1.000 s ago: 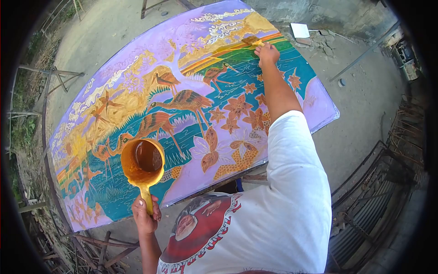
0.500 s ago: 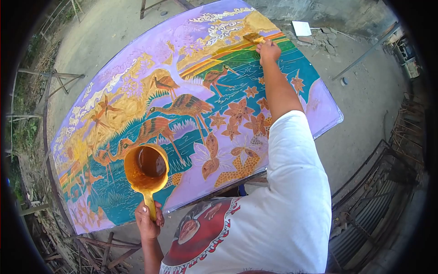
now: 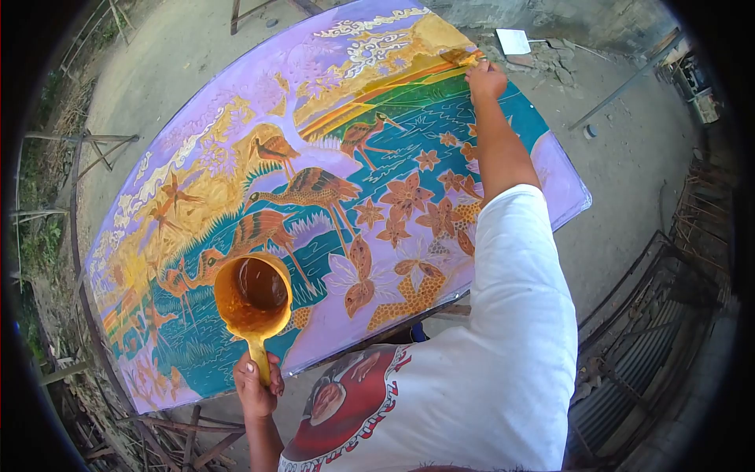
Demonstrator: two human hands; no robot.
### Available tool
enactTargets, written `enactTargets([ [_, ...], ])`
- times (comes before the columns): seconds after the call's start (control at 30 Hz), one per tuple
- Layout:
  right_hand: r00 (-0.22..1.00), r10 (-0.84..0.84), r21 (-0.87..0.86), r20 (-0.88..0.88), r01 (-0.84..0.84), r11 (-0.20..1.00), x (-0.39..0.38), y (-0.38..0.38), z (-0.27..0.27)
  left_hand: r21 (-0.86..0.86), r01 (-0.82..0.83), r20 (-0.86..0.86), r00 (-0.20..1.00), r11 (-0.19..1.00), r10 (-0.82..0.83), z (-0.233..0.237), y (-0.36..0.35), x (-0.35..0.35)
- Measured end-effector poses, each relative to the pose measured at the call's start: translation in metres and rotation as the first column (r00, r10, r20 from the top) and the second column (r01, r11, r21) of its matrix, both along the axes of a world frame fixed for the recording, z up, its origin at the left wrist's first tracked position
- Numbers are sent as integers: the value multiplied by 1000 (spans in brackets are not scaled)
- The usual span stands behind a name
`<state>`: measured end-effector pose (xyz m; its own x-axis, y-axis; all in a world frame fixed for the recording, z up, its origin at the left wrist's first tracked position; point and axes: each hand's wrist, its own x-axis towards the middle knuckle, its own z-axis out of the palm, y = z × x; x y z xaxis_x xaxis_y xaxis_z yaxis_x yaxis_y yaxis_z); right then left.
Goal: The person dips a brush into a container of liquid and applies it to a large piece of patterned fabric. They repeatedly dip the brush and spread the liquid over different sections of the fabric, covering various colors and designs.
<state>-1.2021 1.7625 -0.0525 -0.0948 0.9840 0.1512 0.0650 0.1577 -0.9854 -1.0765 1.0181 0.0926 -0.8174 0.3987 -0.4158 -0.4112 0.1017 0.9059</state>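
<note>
My left hand grips the handle of a yellow dipper, which has brown liquid in it. The dipper is held over the near left part of a large stretched cloth patterned with birds, flowers, water and sky. At the far right edge of the cloth, my right hand is closed around the handle of a wide brush. The bristles lie against the yellow-brown area above the orange and green bands. My fingers partly hide the brush handle.
Wooden poles and a frame stand beside the cloth on the left. A white board lies on the ground past the far edge, near broken rubble. Corrugated sheets are at the lower right, and a thin pole slants at the upper right.
My right hand has moved the brush to the right and slightly up, towards the cloth's far right edge. My left hand holds the dipper in nearly the same place.
</note>
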Motion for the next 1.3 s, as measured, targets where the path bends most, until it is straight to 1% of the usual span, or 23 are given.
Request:
enactTargets([
  [0.03,985,-135,142,107,119,983,-6,10,-5,-6,2,1,1000,1000,-2,1,3,-1],
  [0.13,983,-183,95,33,179,979,-20,21,-6,-13,5,2,1000,1000,-5,1,8,-5],
  [0.17,982,-187,94,39,183,979,-17,18,-9,-7,5,4,1000,1000,-5,1,8,-5],
  [0.2,999,-26,-45,-36,25,999,-12,-4,8,-6,8,8,1000,1000,-8,0,10,-5],
  [0.23,983,124,-168,-133,-146,975,-10,-18,21,-8,10,7,1000,1000,-10,0,11,-6],
  [0.27,984,122,-169,-132,-144,975,-12,-4,10,-12,12,7,1000,1000,-12,0,12,-6],
  [0.3,997,39,24,65,-41,999,-17,22,-12,-14,15,10,1000,1000,-15,0,13,-7],
  [0.33,967,-82,232,239,26,972,-15,26,-14,-18,15,10,1000,1000,-15,0,14,-7],
  [0.37,967,-85,231,242,28,973,-10,32,-15,-22,13,10,1000,1000,-13,0,14,-7],
  [0.43,906,-319,439,278,176,881,8,19,22,-23,20,9,1000,1000,-20,1,16,-7],
  [0.57,897,-357,423,261,226,877,17,32,26,-45,30,-18,999,999,-31,1,21,-6],
  [0.63,927,-272,355,259,170,919,14,46,4,-41,34,-19,999,999,-35,0,22,-7],
  [0.67,927,-272,354,260,171,919,16,48,-4,-39,38,-20,999,998,-39,0,21,-8],
  [0.73,924,-211,321,319,104,941,16,45,-8,-39,38,-17,999,999,-39,0,21,-8],
  [0.87,930,-224,309,291,131,942,17,41,-5,-56,38,-11,999,998,-38,2,20,-8],
  [0.9,985,-115,187,130,90,978,14,37,-4,-57,39,-11,999,998,-39,3,19,-8],
  [0.93,999,-21,75,-49,24,997,10,33,-2,-45,37,2,999,998,-37,3,19,-8],
  [0.97,998,-21,76,-52,25,997,7,26,-3,-34,34,15,999,999,-33,3,19,-9],
  [1.03,969,113,-174,-220,-153,973,4,-7,14,-34,36,15,999,999,-36,2,20,-9],
  [1.07,958,195,-175,-210,-233,956,0,-6,7,-36,40,21,999,999,-39,2,21,-9],
  [1.2,952,259,-186,-165,-288,939,2,-24,15,-32,48,17,999,998,-47,2,20,-7],
  [1.27,929,337,-283,-151,-367,886,5,-30,23,-10,55,36,998,998,-54,1,17,-7],
  [1.3,928,340,-281,-149,-370,886,5,-29,23,-7,51,37,998,999,-51,1,16,-6],
])
